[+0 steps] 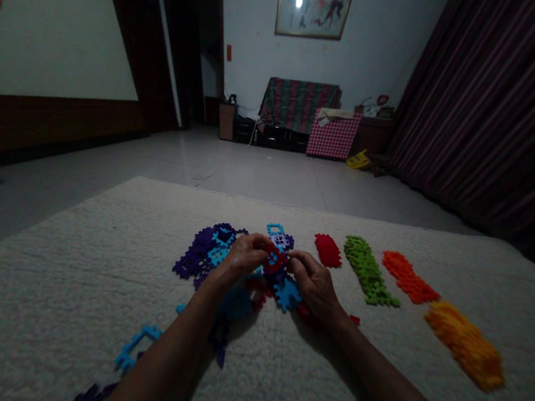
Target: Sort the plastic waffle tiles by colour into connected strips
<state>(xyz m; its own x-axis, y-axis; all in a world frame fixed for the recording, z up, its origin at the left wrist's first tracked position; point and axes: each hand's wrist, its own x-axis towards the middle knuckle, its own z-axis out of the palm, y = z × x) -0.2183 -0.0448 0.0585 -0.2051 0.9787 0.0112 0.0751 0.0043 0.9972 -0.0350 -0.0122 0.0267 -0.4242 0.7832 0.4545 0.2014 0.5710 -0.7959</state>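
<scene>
Between my two hands, a red interlocking puzzle tile [274,260] with a notched edge is held up over a pile of loose pieces. My left hand [248,253] pinches its left side, fingers closed. At its right edge, my right hand [310,281] grips with thumb and fingertips. Below lie a light blue tile [287,295] and more red pieces, partly covered by my hands and forearms. A heap of purple tiles [198,254] with some light blue ones sits left of my left hand.
To the right, sorted rows lie on the cream carpet [95,271]: red tiles [328,250], green tiles [369,271], orange tiles [410,278] and yellow tiles [466,344]. A light blue frame piece [137,345] lies near my left forearm. Beyond are a tiled floor and covered furniture [300,104].
</scene>
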